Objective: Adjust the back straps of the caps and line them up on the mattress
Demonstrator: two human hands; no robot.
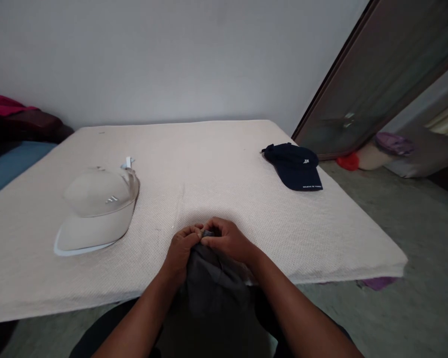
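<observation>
A dark grey fabric item [214, 283] hangs bunched at the near edge of the white-covered surface [216, 154]; its full shape is hidden in shadow. My left hand [182, 248] pinches the top of it between thumb and fingers. Touching the left fingertips, my right hand [229, 241] grips the same bunched top, with a small bit poking up between the two. To the left rests a beige cap [97, 199] with its brim towards me and a pale tag at its back. A navy cap [294, 166] with small white marks lies at the right.
A pale wall [171, 59] rises behind the surface. On the far left are a blue cloth [18, 161] and a dark red bundle [26, 122]. Beyond the right edge, a glass-panelled door [362, 94] stands over a grey floor [421, 228], with red and purple items near it.
</observation>
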